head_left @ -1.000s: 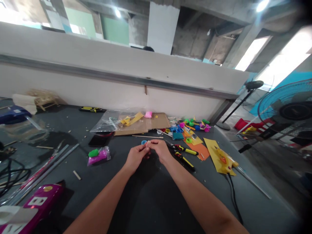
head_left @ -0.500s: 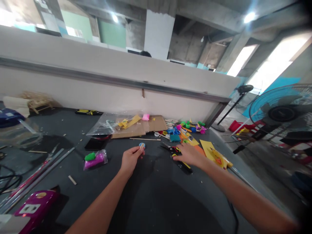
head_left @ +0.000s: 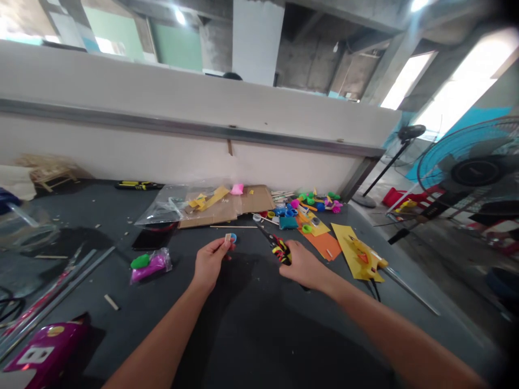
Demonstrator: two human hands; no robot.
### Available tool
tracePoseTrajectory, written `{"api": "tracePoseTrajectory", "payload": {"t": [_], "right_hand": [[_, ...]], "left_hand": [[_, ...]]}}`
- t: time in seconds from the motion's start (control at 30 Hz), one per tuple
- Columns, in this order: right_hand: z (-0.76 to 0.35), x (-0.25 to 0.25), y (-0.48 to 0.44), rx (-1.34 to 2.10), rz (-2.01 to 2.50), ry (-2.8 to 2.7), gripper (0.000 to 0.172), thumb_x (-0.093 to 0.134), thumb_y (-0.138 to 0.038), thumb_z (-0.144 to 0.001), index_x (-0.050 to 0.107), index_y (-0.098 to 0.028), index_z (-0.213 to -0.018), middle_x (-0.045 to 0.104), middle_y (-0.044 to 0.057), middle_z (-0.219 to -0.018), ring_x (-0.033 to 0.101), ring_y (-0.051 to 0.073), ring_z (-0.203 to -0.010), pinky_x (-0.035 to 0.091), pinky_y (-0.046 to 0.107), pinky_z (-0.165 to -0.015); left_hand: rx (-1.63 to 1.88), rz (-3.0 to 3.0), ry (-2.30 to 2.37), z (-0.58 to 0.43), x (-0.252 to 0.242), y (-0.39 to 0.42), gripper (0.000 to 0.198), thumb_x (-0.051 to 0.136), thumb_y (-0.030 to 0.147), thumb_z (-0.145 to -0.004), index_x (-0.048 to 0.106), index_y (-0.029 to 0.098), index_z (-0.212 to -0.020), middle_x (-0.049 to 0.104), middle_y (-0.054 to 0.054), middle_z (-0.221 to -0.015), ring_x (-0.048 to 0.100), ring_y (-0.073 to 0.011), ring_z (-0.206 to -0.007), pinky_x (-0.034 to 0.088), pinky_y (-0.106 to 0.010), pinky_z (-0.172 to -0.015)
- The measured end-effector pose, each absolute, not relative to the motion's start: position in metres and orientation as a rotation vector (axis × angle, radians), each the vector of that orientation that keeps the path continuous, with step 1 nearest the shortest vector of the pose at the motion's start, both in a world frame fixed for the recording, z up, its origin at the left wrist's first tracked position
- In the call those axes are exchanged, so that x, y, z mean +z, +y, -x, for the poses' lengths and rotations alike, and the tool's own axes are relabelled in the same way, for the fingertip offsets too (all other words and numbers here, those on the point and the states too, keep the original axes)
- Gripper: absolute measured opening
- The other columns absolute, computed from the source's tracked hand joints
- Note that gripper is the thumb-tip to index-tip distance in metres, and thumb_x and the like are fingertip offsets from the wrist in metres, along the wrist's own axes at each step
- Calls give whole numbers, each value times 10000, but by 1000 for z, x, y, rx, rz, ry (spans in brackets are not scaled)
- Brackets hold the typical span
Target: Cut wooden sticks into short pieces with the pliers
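My left hand (head_left: 210, 263) is pinched shut at the left of centre. Between its thumb and fingers are a small pale wooden piece (head_left: 227, 237) and a small round blue piece (head_left: 233, 237). My right hand (head_left: 302, 265) is wrapped around the handles of black-and-yellow snips (head_left: 279, 249), whose thin dark jaws point up and left, apart from the left hand. The palm hides the rear of the handles. Past the jaws lie a teal packet (head_left: 288, 223) and several small coloured tubs. Left of my left hand rests a clear packet of purple clay (head_left: 151, 266) with a green lump (head_left: 140, 261) on it.
A yellow glue gun (head_left: 367, 263) lies on yellow sheet at the right, beside orange paper (head_left: 322, 244). Flat cardboard (head_left: 255, 200) and a plastic bag sit at the back. Metal rods and a magenta device (head_left: 51, 351) are at left. A fan (head_left: 474, 170) stands beyond the table.
My right hand has closed around the snips and lifted or turned them, so their jaws tilt further upward. The left hand keeps its pinch. The whole view has shifted slightly.
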State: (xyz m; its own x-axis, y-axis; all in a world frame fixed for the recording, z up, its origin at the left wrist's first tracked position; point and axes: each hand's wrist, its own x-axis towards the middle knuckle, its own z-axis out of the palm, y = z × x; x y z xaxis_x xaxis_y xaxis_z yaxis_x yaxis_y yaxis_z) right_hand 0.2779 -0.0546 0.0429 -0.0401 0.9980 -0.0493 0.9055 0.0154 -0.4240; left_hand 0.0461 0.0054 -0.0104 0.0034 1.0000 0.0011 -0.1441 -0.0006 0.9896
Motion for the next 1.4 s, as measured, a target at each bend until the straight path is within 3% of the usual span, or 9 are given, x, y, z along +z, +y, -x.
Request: {"api": "tracePoseTrajectory", "payload": {"t": [0.17,0.37,0.77,1.4], "right_hand": [[-243,46,-53,757,1807,-1984,320,580,-274,-636,483,-170,-923,565,34,-814,502,157,-709,318,233,-589],[-234,35,-51,881,1745,-1917,253,556,-229,-641,477,-177,-875,565,8,-761,474,131,-659,296,225,-565],[-232,36,-66,720,1764,-2050,385,585,-225,-611,464,-173,-972,557,53,-889,502,172,-761,319,251,-652],[-231,32,-65,623,1836,-2074,368,575,-235,-615,444,-178,-954,542,60,-908,522,199,-814,326,266,-678]], "left_hand": [[1290,-1165,1074,-45,-11,4,410,627,471,-694,679,135,-922,613,-35,-690,535,-125,-637,450,-214,-526],[1304,-1270,1041,-44,-12,4,360,543,440,-769,633,167,-985,493,29,-602,459,-93,-524,418,-216,-513],[1263,-1538,1094,-44,-15,6,233,468,364,-817,512,188,-672,459,27,-594,427,-99,-531,356,-220,-545],[1229,-1316,1040,-48,-17,6,313,486,478,-795,515,177,-714,417,46,-557,360,-85,-483,298,-205,-457]]}}
